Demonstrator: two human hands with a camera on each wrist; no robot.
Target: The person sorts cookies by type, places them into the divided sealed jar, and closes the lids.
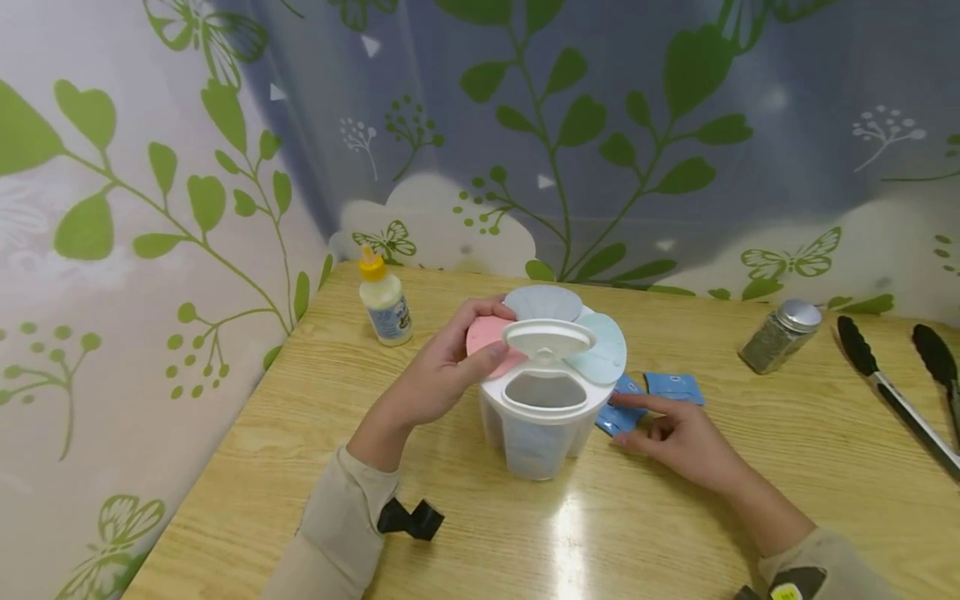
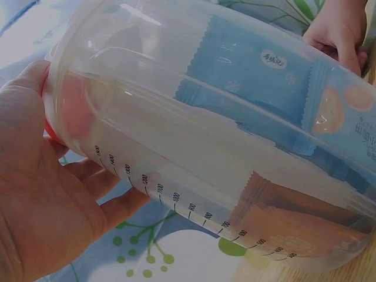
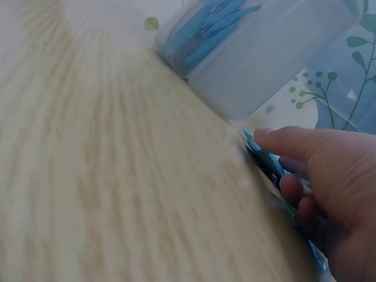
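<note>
A clear plastic food storage container (image 1: 538, 446) with a white top and several pastel flip lids stands mid-table. Its front lid (image 1: 550, 337) is tipped up, showing the opening. My left hand (image 1: 442, 367) holds the container by its top edge, the thumb across the pink lid (image 1: 487, 337). Through the wall in the left wrist view show blue packets (image 2: 247, 76) in one compartment and an orange packet (image 2: 288, 217) in another. Right of the container, my right hand (image 1: 690, 442) pinches a small blue packet (image 3: 267, 160) close to the tabletop. A second blue packet (image 1: 675, 387) lies just behind.
A glue-like bottle with a yellow tip (image 1: 386, 304) stands at the back left. To the right are a spice jar with a metal cap (image 1: 780, 337) and black-tipped tongs (image 1: 892, 396). A leaf-patterned cloth (image 1: 555, 142) hangs behind the wooden table (image 1: 300, 467).
</note>
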